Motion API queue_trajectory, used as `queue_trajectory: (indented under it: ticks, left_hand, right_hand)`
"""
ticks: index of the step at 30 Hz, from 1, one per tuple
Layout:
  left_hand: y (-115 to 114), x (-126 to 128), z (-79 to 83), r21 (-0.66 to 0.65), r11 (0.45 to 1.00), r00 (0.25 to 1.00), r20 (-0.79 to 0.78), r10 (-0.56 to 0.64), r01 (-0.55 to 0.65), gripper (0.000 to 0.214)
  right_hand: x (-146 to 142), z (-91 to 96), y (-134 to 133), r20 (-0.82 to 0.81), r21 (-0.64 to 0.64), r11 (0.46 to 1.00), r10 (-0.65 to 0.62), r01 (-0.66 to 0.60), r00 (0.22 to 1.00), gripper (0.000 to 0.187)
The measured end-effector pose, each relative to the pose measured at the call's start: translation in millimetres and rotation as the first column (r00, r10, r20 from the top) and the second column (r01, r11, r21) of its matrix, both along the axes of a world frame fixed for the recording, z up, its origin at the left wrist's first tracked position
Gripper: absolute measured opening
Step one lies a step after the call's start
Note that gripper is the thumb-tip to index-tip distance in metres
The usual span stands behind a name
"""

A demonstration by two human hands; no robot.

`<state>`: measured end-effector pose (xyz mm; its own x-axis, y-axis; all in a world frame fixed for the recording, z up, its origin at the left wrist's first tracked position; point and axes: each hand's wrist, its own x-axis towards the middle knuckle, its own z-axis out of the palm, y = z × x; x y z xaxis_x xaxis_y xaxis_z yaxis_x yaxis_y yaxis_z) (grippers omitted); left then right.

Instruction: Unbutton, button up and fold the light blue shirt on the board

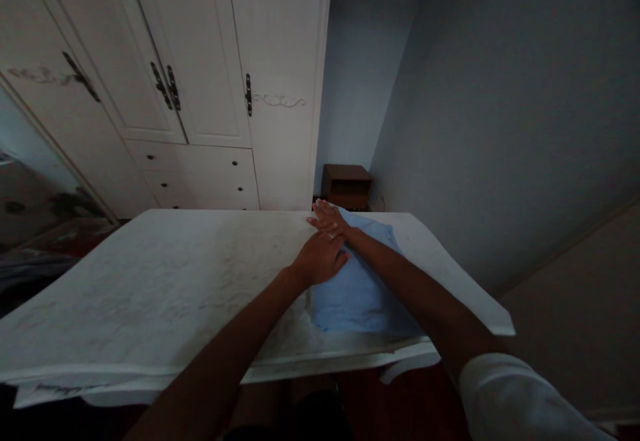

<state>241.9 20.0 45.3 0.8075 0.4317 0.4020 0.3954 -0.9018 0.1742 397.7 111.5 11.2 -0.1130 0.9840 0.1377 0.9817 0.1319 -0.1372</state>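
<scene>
A folded light blue cloth [357, 294] lies on the right part of a white table [165, 281]. My left hand [320, 254] rests palm down on the cloth's left edge, its fingers lying flat and together. My right hand [330, 219] lies flat at the cloth's far left corner, fingers stretched out toward the far table edge. My right forearm crosses over the cloth. The two hands touch each other. Neither hand grips anything.
A white wardrobe [200, 81] with dark handles and drawers stands behind the table. A small brown wooden stand [347, 186] sits on the floor in the corner. A grey wall [500, 127] runs close along the table's right side.
</scene>
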Motion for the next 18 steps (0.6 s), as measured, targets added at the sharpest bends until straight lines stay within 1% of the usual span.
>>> queue_trajectory:
  ticks: [3, 5, 6, 10, 13, 15, 18]
  left_hand:
    - [-3.2, 1.6, -21.0, -0.061, 0.998, 0.998, -0.058, -0.004, 0.001, 0.057]
    - [-8.3, 1.4, -29.0, -0.085, 0.996, 0.996, -0.084, 0.018, -0.026, 0.061]
    - [-11.0, 1.2, -30.3, -0.085, 0.996, 0.995, -0.095, 0.034, -0.042, 0.062]
    - [-18.3, 1.6, -24.8, -0.069, 0.994, 0.99, -0.118, 0.074, -0.082, 0.053]
    - [-18.4, 2.8, -20.3, -0.059, 0.995, 0.991, -0.115, 0.071, -0.078, 0.045]
    - [-16.0, 3.4, -19.3, -0.061, 0.996, 0.991, -0.12, 0.061, -0.068, 0.044]
    - [-9.9, 4.0, -19.0, -0.084, 0.996, 0.992, -0.124, 0.014, -0.025, 0.045]
  right_hand:
    - [3.7, -8.3, 3.6, -0.02, -0.02, 1.0, 0.013, -0.014, 1.0, 0.071]
    - [8.4, -11.3, 5.4, -0.041, -0.026, 0.999, 0.03, -0.031, 0.999, 0.07]
    - [10.9, -12.3, 6.4, -0.052, -0.022, 0.999, 0.043, -0.044, 0.998, 0.07]
    - [18.5, -15.2, 10.3, -0.088, 0.034, 0.996, 0.086, -0.083, 0.992, 0.069]
    - [18.9, -13.3, 13.5, -0.146, 0.028, 0.998, 0.066, -0.063, 0.987, 0.07]
    - [17.4, -7.4, 15.3, -0.218, -0.004, 1.0, 0.029, -0.03, 0.975, 0.07]
    - [17.2, 7.1, 13.6, -0.297, -0.022, 0.999, -0.042, 0.038, 0.954, 0.069]
